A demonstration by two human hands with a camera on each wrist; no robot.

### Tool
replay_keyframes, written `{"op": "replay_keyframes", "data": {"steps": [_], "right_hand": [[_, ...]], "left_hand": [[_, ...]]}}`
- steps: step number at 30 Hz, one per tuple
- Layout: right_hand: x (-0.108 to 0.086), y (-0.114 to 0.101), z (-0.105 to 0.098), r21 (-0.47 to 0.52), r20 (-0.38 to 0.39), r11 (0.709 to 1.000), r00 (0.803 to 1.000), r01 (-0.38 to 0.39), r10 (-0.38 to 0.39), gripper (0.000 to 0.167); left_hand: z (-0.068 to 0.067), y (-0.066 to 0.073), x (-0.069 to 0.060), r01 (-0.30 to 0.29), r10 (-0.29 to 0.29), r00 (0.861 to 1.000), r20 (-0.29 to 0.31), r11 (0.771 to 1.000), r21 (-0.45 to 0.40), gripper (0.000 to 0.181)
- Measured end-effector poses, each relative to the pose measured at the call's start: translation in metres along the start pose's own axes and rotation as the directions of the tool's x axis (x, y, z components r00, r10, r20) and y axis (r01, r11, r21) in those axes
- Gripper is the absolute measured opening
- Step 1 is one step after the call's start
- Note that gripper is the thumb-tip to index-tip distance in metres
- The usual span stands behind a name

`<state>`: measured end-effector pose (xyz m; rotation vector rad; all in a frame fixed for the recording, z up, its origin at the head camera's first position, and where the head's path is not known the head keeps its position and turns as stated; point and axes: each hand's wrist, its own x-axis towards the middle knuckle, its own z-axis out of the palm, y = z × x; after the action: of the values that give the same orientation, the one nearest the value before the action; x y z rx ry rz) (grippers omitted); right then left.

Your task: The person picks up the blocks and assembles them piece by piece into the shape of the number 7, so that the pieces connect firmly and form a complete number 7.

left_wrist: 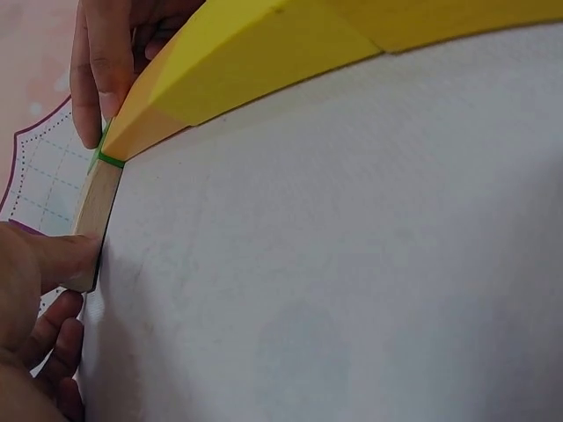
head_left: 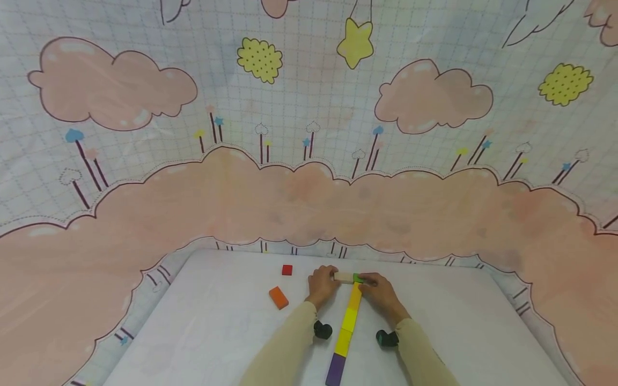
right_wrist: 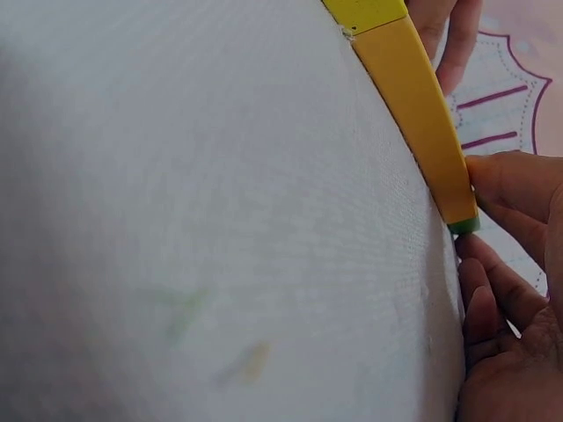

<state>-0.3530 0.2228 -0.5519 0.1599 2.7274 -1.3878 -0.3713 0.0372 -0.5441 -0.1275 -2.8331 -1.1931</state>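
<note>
In the head view my left hand point(head_left: 322, 284) grips the left end of a plain wooden block point(head_left: 344, 277), thumb on its near side. The block's other end meets a small green block point(head_left: 358, 277). My right hand point(head_left: 381, 294) pinches around that corner; in the right wrist view its thumb touches the yellow-orange block point(right_wrist: 418, 119) and its fingertips lie by the green block point(right_wrist: 464, 226). From this corner a row runs toward me: the yellow-orange block, two yellow blocks point(head_left: 346, 328) and a purple block point(head_left: 335, 369).
Left of my left hand lie a small red block point(head_left: 287, 270) and an orange block point(head_left: 278, 297), both apart from the row. All rests on a white table point(head_left: 193, 321). A patterned cloth point(head_left: 309, 203) with clouds hangs behind it.
</note>
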Motion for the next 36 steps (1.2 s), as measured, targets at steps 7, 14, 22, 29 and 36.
{"op": "replay_keyframes", "data": {"steps": [7, 14, 22, 29, 36], "right_hand": [[0.001, 0.001, 0.001, -0.021, -0.006, 1.000, 1.000, 0.014, -0.014, 0.031], [0.001, 0.002, -0.001, -0.021, -0.006, 1.000, 1.000, 0.007, -0.007, 0.032], [0.001, 0.000, 0.001, -0.010, -0.012, 1.000, 1.000, 0.005, -0.006, 0.032], [-0.001, -0.001, 0.003, -0.017, -0.014, 1.000, 1.000, 0.017, -0.017, 0.033], [0.001, 0.000, 0.002, -0.027, -0.017, 1.000, 1.000, 0.008, -0.008, 0.033]], "left_hand": [[0.003, -0.001, 0.000, -0.001, 0.002, 1.000, -0.018, 1.000, 0.004, 0.027], [0.004, 0.001, 0.001, 0.000, 0.000, 1.000, -0.023, 1.000, 0.004, 0.027], [0.003, 0.001, -0.001, -0.010, 0.011, 0.999, -0.037, 1.000, 0.011, 0.027], [0.001, -0.005, -0.002, -0.028, 0.028, 0.999, -0.019, 1.000, -0.007, 0.032], [-0.004, -0.010, -0.002, -0.031, 0.032, 0.999, 0.013, 0.995, -0.092, 0.034]]}}
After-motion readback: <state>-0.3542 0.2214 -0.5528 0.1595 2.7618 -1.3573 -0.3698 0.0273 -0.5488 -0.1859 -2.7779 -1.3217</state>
